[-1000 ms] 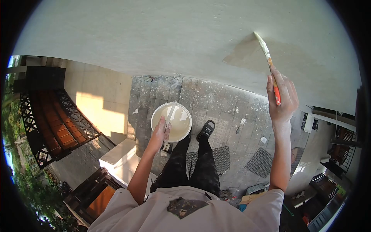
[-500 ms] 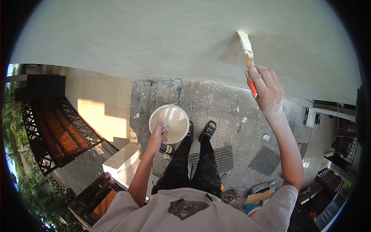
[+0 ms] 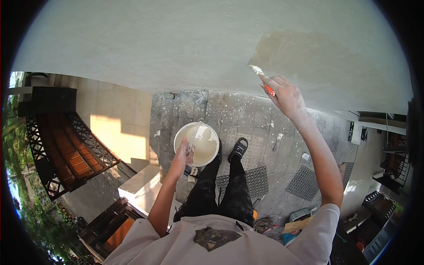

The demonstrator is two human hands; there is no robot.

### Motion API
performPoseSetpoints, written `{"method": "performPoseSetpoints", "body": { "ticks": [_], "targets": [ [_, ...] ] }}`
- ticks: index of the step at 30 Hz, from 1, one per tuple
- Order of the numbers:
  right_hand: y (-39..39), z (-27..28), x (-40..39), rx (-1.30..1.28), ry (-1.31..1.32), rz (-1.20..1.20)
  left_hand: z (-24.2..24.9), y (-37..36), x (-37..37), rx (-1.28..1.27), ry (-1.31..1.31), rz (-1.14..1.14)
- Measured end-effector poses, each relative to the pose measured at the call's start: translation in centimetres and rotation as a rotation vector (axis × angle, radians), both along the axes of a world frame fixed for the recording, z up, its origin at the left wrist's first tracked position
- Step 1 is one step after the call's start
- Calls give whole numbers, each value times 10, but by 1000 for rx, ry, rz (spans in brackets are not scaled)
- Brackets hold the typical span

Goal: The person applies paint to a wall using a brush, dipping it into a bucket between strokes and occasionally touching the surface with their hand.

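Note:
My right hand (image 3: pixel 285 93) grips a scraper (image 3: pixel 257 70) with an orange-red handle and white paste on it. Its tip meets the pale wall (image 3: pixel 176 48) at the lower left edge of a darker, damp-looking patch (image 3: pixel 304 53). Lower down, my left hand (image 3: pixel 183 154) is closed on the handle of a flat tool (image 3: pixel 193 135), whose blade lies over the white bucket (image 3: pixel 176 132). Smooth pale paste or liquid (image 3: pixel 206 148) shows inside the bucket.
Below me, the grey paved floor (image 3: pixel 256 115) has white splatters. Perforated mats (image 3: pixel 303 183) lie at the right and by my legs. A white block (image 3: pixel 140 182) stands at the lower left. Near my right sleeve are a tray (image 3: pixel 301 214) and cardboard (image 3: pixel 297 225).
My right hand has moved left with the scraper, whose tip went down and left along the wall. The damp patch shows more fully. The bucket and my left hand appear slightly shifted right.

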State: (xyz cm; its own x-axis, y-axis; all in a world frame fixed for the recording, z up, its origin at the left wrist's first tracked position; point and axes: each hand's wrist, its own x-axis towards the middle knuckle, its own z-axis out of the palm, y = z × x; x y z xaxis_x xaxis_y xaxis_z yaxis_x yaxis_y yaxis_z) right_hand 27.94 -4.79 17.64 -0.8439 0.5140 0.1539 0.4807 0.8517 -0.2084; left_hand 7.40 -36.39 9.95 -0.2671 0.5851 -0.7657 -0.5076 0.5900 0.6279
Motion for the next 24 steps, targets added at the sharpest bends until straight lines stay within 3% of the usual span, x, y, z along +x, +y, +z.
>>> {"method": "performPoseSetpoints", "body": {
  "ticks": [5, 11, 18, 24],
  "targets": [
    [19, -88, -10, -88, -61, -34, -2, -6, 4, -4, 0, -8],
    [22, -131, -23, -78, 1, -75, 0, -16, 5, -53, -27, 32],
    [16, -135, -28, -53, 5, -135, -11, -23, 4, -40, -10, 54],
    [17, -94, -21, 6, 76, -138, -9, -25, -1, -40, -23, 65]
  ]
}}
